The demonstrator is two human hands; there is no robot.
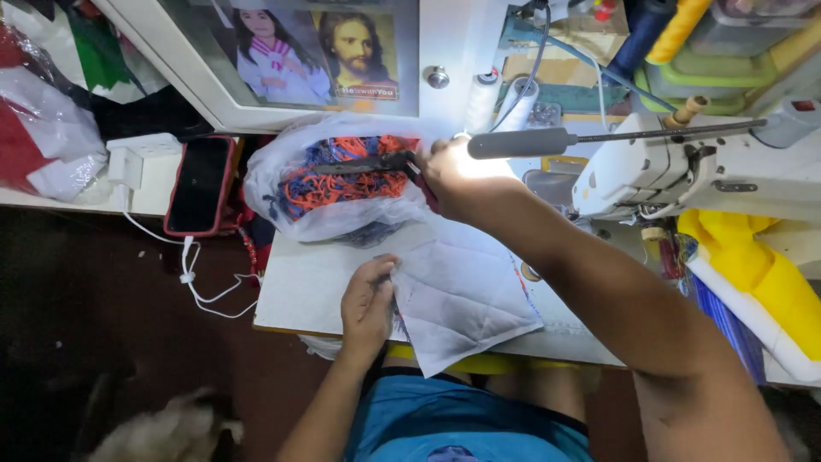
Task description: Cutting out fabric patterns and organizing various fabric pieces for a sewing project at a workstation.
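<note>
Scissors [359, 165] in right hand [449, 175]; left hand [368, 299] pinning quilted cloth [466, 295]

**Counted at the sewing table**

One sewing machine [684, 167], one pair of scissors [363, 165], one clear bag of cords [338, 175], one quilted white piece [466, 295], one phone [199, 184], one white charger [128, 162], two framed pictures [316, 51], two hands at work.

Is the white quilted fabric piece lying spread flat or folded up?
Spread flat: the white quilted fabric lies open on the table, its stitched squares showing, the left hand pinching its left edge.
</note>
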